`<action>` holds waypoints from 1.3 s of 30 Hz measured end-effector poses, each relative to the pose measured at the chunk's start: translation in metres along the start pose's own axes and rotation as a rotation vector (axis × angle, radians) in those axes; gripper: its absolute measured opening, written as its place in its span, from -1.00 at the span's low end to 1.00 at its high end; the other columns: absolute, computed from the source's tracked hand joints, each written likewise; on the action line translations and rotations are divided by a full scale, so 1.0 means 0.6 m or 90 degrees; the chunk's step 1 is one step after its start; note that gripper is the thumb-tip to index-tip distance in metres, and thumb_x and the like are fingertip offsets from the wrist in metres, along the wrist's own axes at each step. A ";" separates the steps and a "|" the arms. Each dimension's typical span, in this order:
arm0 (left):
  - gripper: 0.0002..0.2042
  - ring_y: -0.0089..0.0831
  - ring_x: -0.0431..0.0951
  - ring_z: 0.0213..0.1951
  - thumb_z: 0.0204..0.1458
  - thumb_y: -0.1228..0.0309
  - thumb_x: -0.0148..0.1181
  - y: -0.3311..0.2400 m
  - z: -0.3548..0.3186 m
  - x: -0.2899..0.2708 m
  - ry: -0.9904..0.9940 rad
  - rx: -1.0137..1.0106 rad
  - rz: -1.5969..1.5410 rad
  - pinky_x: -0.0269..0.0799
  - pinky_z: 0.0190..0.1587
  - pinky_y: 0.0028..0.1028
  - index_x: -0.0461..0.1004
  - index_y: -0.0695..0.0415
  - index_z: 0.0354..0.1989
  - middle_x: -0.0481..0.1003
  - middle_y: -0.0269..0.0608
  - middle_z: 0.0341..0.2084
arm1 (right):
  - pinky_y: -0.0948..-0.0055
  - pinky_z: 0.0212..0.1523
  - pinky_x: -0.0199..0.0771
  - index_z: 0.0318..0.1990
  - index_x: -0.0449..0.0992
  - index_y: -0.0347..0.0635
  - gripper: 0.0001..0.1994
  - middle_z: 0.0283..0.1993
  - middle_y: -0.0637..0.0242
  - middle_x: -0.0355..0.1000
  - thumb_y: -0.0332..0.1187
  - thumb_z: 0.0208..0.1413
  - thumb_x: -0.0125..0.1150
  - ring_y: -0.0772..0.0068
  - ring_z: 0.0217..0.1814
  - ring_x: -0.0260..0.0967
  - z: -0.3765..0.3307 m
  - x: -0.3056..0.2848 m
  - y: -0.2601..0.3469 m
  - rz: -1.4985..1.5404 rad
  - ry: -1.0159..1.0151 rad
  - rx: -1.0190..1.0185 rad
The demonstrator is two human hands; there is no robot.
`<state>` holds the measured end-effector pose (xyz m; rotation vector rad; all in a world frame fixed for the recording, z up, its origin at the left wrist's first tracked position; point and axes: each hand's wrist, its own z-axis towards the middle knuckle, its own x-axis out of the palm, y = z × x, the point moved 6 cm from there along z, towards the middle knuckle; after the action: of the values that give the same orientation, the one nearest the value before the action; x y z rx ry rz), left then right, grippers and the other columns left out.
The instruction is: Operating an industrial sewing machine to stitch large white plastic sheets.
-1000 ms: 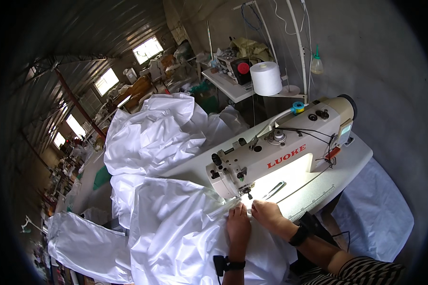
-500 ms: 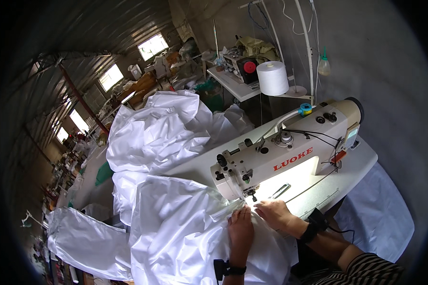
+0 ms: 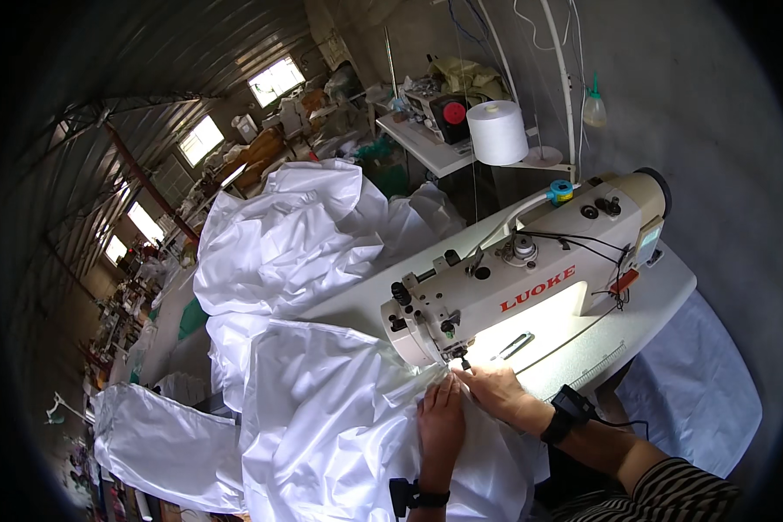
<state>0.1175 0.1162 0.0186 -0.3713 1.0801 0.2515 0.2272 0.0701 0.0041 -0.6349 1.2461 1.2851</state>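
Pressing flat on white cloth (image 3: 339, 426): left hand (image 3: 441, 418), fingers spread and released, palm down, nothing gripped. Right hand (image 3: 496, 389) rests on the same cloth at the left hand's 2 o'clock, fingers look loosely curled on the cloth edge; can't tell if pinching. Needle (image 3: 463, 359) of the sewing machine (image 3: 513, 287) sits at 12 o'clock from both, right hand nearer. Cloth's fold runs 6-to-12 toward it; the bulk trails off the worktop (image 3: 618, 322) to 9 o'clock.

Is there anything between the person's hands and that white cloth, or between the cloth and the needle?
Nothing visible. The left hand and right hand lie flat on the shiny white fabric, whose edge reaches the needle area of the cream sewing machine.
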 end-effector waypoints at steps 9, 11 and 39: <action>-0.68 -0.10 0.44 0.10 0.08 0.46 0.01 0.014 0.008 -0.001 -0.024 0.026 -0.045 0.33 0.16 -0.16 0.48 0.22 0.02 0.48 -0.07 0.06 | 0.36 -0.54 0.48 -0.06 0.50 -0.17 -0.76 -0.49 0.34 0.51 -0.33 0.16 0.08 0.29 -0.50 0.52 0.001 -0.006 0.021 -0.067 -0.010 -0.034; -0.69 -0.14 0.43 0.11 0.07 0.45 0.03 0.024 0.006 0.005 -0.021 0.041 -0.048 0.33 0.16 -0.18 0.49 0.23 -0.01 0.48 -0.09 0.06 | 0.39 -0.59 0.44 0.02 0.48 -0.21 -0.70 -0.55 0.36 0.51 -0.37 0.15 0.04 0.42 -0.55 0.51 -0.039 -0.013 0.034 0.023 -0.015 -0.071; -0.67 0.02 0.45 -0.08 -0.12 0.46 0.26 -0.210 -0.414 -0.124 -0.064 -0.371 -0.025 0.36 -0.03 -0.11 0.48 0.20 -0.11 0.47 -0.01 -0.15 | 0.30 -0.30 0.44 -0.27 0.58 -0.09 -0.75 -0.33 0.28 0.51 -0.11 0.08 0.29 0.24 -0.31 0.51 -0.382 -0.091 0.031 0.248 0.136 -0.025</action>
<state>-0.0693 -0.1026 0.0025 -0.8907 0.8852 0.5465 0.1458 -0.1517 -0.0057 -0.5866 1.5782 1.5961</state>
